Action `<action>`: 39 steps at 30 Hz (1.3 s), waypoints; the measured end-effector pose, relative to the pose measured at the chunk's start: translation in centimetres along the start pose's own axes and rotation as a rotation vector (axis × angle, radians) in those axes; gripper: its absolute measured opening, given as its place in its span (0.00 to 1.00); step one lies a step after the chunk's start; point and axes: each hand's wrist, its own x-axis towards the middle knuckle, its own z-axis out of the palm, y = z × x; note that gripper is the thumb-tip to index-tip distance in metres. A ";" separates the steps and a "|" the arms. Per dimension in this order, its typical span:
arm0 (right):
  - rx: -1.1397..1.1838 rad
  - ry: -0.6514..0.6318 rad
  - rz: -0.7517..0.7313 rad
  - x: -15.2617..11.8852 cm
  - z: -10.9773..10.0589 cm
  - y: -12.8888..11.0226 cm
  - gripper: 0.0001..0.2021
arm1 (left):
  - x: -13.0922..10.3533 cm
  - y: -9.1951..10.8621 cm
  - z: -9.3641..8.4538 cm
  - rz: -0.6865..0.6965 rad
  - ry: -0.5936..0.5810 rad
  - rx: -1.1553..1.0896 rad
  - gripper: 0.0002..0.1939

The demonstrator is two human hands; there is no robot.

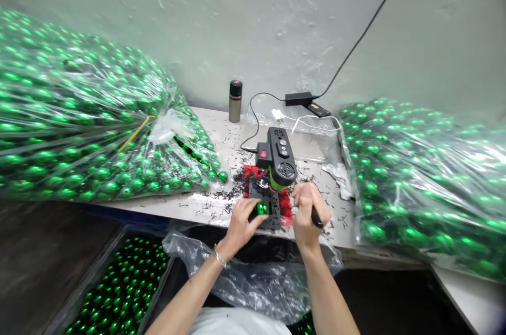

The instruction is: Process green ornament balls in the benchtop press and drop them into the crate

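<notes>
"What does the left hand (240,220) have?"

"A shiny green ball (262,208), between thumb and fingers, in front of the black machine (282,153)."

"And the right hand (309,209)?"

"Wrapped around a black handle (317,218), beside the machine."

"What surrounds them?"

"A red mat (286,209) beneath the machine, black scraps (228,193) strewn across the white surface (213,123), a clear left bag (168,126) and right bag (427,176) full of green balls, and a dark-capped bottle (235,103) near the wall (197,18)."

Bright wall (245,18), glare on bags (90,129), edges seemingly blurred
</notes>
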 end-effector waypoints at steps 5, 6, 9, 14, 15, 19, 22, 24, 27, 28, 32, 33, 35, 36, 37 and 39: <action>0.021 0.027 -0.034 -1.0 0.4 0.7 0.17 | -4.5 0.2 -2.7 0.080 -0.031 0.100 0.27; 0.019 0.036 -0.034 -1.2 0.5 0.8 0.17 | -4.5 -0.1 -3.2 0.077 -0.006 0.126 0.26; 0.014 0.054 -0.022 -1.6 0.7 1.0 0.18 | -1.7 -2.0 -4.8 0.016 0.137 0.236 0.17; 0.031 0.065 -0.033 -1.7 0.7 1.1 0.17 | 6.5 -5.2 -7.1 -0.136 0.117 0.551 0.13; 0.033 0.062 -0.042 -1.8 0.7 1.1 0.17 | 7.6 -5.6 -7.3 -0.162 0.055 0.609 0.12; 0.035 0.056 -0.056 -2.0 0.7 1.4 0.17 | 9.3 -6.6 -7.5 -0.156 -0.113 0.722 0.10; 0.021 0.067 -0.046 -2.1 0.7 1.4 0.16 | 8.7 -6.9 -7.1 -0.127 -0.132 0.714 0.11; 0.014 0.072 -0.059 -2.1 0.8 1.3 0.16 | 8.2 -7.1 -6.8 -0.129 -0.112 0.678 0.14; 0.019 0.063 -0.079 -2.1 0.8 1.3 0.17 | 7.8 -7.4 -6.7 -0.132 -0.100 0.624 0.17; 0.023 0.058 -0.079 -2.1 0.8 1.3 0.17 | 7.8 -7.5 -6.7 -0.130 -0.111 0.619 0.18; 0.043 0.059 -0.070 -2.2 0.7 1.5 0.16 | 8.0 -7.3 -7.0 -0.138 -0.148 0.586 0.18; 0.044 0.057 -0.074 -2.2 0.7 1.5 0.16 | 8.1 -7.1 -7.0 -0.147 -0.134 0.552 0.17; 0.042 0.042 -0.079 -2.2 0.7 1.4 0.16 | 8.1 -6.5 -7.3 -0.183 -0.059 0.432 0.16; 0.040 0.033 -0.081 -2.2 0.6 1.4 0.16 | 8.1 -6.1 -7.5 -0.219 -0.003 0.339 0.16; 0.038 0.026 -0.082 -2.2 0.6 1.4 0.16 | 8.0 -5.7 -7.7 -0.269 0.062 0.226 0.17; 0.036 0.023 -0.083 -2.2 0.6 1.4 0.16 | 7.7 -4.6 -8.2 -0.392 0.179 -0.054 0.20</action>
